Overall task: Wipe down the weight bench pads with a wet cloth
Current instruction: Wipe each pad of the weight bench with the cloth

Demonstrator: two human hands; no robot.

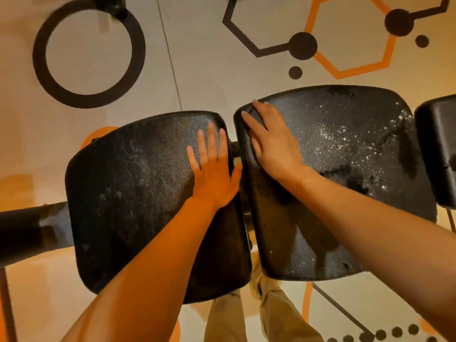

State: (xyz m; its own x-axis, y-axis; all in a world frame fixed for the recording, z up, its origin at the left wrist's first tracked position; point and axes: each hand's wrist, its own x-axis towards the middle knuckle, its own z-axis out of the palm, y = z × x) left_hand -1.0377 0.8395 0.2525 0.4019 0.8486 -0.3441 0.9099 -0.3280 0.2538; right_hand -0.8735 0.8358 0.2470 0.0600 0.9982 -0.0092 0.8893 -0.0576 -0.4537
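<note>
Black pebbled vinyl fills the view, and we start with the floor beneath it all, pale with black rings and orange hexagons painted on it. Over that sit the bench pads: the left pad looks dull and mostly dry with faint smears, the right pad glistens with white speckles and dark wet patches, and a third pad just peeks in at the right edge. Between the two big pads there's a narrow gap with the frame bar showing through, and a dark tube runs off to the left. Now the hands: the left hand lies flat on the left pad's inner edge, fingers straight and spread, grasping nothing; the right hand presses flat on the right pad's near corner, fingers extended toward the rim, also holding nothing. No cloth is in view anywhere, so I can't tell where it is. My read on handling: these pads are bolted down and heavy, so they won't shift under pressure; the padding should give a little beneath a palm, and the wet vinyl looks slick, so a cloth would glide easily. I'd take the cloth bunched under a flat palm and brace the free hand on a pad edge.
</note>
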